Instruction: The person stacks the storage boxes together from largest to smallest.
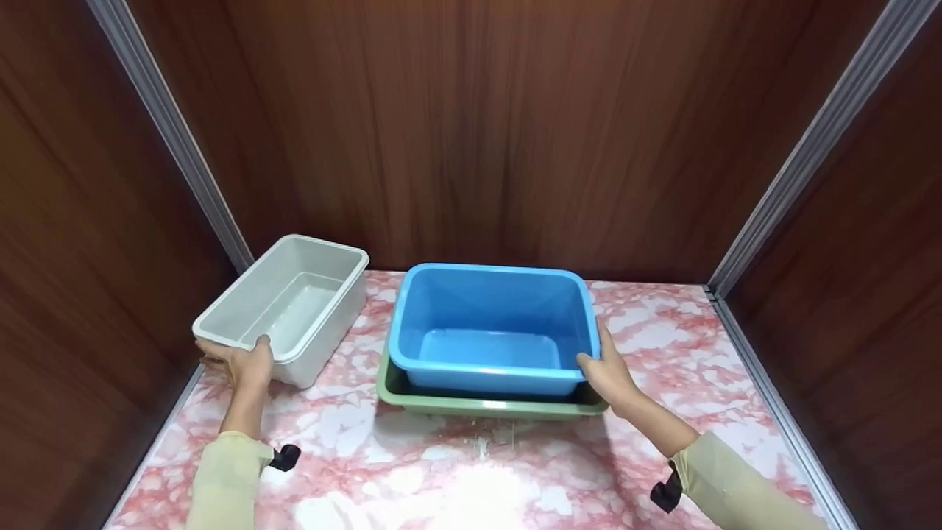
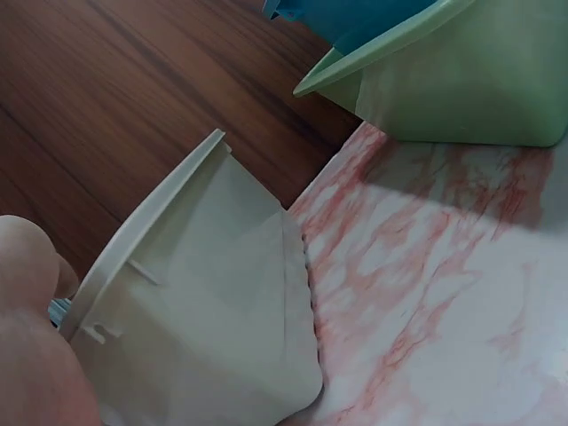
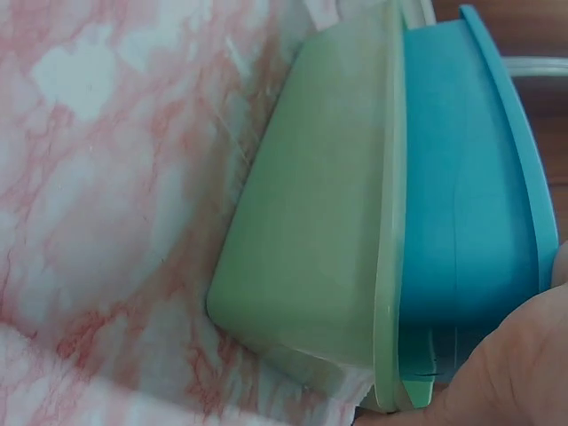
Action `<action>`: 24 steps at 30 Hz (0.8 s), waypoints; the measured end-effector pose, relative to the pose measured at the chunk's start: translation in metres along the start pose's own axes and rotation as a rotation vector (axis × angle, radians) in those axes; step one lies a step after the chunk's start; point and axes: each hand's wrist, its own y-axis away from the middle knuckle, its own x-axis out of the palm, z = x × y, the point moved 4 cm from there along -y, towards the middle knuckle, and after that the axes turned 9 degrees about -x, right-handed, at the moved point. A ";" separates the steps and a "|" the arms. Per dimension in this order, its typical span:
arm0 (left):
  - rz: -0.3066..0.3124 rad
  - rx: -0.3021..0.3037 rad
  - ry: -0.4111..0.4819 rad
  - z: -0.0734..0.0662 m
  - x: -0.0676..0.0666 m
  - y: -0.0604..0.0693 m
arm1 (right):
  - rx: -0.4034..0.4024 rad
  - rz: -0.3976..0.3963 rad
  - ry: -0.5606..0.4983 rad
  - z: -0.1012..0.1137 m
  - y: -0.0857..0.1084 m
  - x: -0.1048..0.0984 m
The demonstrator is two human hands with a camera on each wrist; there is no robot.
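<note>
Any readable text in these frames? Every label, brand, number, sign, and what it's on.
None readable.
Pale grey bin: no lettering; small raised marks below the rim, not legible characters.
Blue bin, green bin: no print seen.

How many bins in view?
3: the white bin at left, held by the left hand; the blue bin, held by the right hand, partway inside the green bin at centre. Any nested below would be hidden.

Red-marbled white tabletop (image 1: 677, 353), a pale grey bin (image 1: 335, 331) and green bin (image 1: 489, 406) directly on it
</note>
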 end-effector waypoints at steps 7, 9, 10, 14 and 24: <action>-0.008 -0.046 0.074 -0.001 0.003 -0.006 | -0.003 -0.013 0.001 0.002 0.000 0.002; -0.009 -0.041 0.091 -0.002 0.003 -0.007 | 0.003 -0.008 0.000 0.002 0.000 0.002; -0.014 -0.027 0.088 -0.003 0.003 -0.008 | 0.003 -0.006 -0.003 0.002 0.000 0.003; -0.034 0.076 -0.056 -0.004 0.001 -0.011 | 0.002 -0.006 -0.019 0.002 -0.001 0.004; -0.021 0.443 -0.638 -0.004 0.002 -0.010 | 0.028 0.002 -0.065 -0.001 0.001 0.004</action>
